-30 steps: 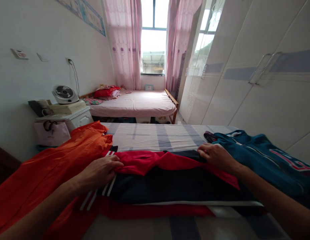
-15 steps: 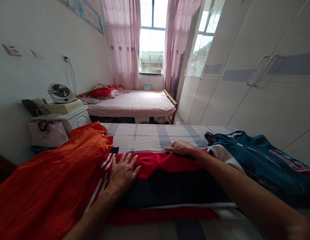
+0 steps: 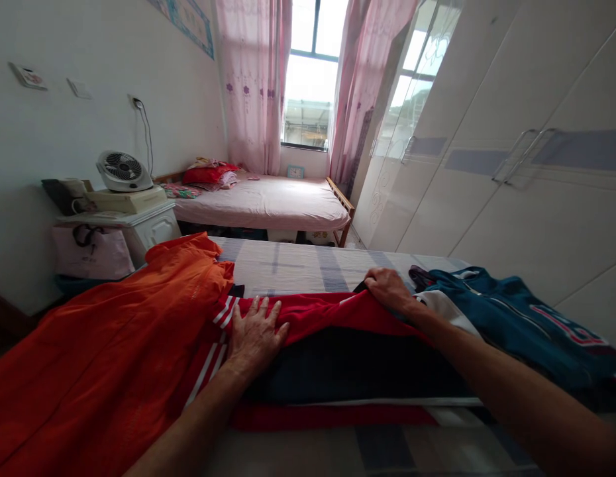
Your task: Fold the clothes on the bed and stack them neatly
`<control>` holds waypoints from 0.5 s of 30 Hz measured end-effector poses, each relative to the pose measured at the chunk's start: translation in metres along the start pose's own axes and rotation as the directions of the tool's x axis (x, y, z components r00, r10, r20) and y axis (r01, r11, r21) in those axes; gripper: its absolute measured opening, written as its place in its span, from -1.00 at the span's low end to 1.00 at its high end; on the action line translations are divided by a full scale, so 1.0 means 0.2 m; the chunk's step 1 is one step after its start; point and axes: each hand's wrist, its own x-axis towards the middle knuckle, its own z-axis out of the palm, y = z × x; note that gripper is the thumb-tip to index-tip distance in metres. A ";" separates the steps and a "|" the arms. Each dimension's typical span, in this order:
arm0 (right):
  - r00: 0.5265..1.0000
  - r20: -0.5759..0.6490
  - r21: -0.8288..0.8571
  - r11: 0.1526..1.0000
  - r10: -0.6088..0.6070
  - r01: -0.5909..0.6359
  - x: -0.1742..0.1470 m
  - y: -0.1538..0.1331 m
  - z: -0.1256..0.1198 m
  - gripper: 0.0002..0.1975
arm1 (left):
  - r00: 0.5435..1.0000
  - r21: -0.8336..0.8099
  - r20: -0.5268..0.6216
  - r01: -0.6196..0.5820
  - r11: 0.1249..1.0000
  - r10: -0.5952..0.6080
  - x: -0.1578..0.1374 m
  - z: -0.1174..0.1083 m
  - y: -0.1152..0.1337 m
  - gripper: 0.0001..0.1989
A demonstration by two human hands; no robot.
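Note:
A red and navy track jacket [image 3: 358,364] with white stripes lies across the bed in front of me. My left hand [image 3: 257,334] rests flat on its red part beside the stripes, fingers spread. At the far edge, my right hand [image 3: 389,289] has its fingers curled round the red cloth and lifts it a little, so the fabric slopes up toward it. An orange garment [image 3: 119,338] is spread to the left, against the striped end of the jacket. To the right lies a teal zip jacket [image 3: 511,308] with lettering.
The near bed has a checked sheet [image 3: 283,262]. Beyond it stand a second bed with a pink sheet [image 3: 273,199] and a window. A white wardrobe [image 3: 487,199] runs along the right. On the left, a small fan [image 3: 123,170] sits on a cabinet above a paper bag [image 3: 92,252].
My right hand has moved right and closed on the jacket's far edge, raising the red cloth slightly. The left hand stays flat on the jacket. The view has shifted a little.

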 end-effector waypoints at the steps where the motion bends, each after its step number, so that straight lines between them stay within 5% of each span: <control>1: 0.999 -0.038 -0.010 1.000 0.024 -0.024 -0.02 0.03 0.00 -0.60 | 1.000 0.001 0.003 0.003 1.000 -0.003 0.00 0.00 0.00 -0.48; 3: 0.997 -0.075 -0.028 1.000 0.012 -0.014 -0.05 0.07 0.00 -0.60 | 1.000 0.007 0.016 0.003 1.000 -0.003 0.00 0.00 0.00 -0.49; 8: 0.923 0.130 -0.032 0.929 -0.361 0.368 -0.04 0.01 0.07 -0.68 | 0.999 0.034 0.042 -0.002 0.999 0.000 0.01 0.01 -0.01 -0.49; 12: 0.944 0.165 -0.029 0.955 -0.285 0.294 0.05 -0.07 0.09 -0.82 | 0.999 0.061 0.054 -0.010 0.998 0.007 0.01 0.01 -0.01 -0.49; 15: 0.990 0.061 -0.059 0.989 -0.130 0.133 0.09 -0.02 0.06 -0.75 | 0.999 0.070 0.052 -0.019 0.997 0.015 0.01 0.01 -0.01 -0.49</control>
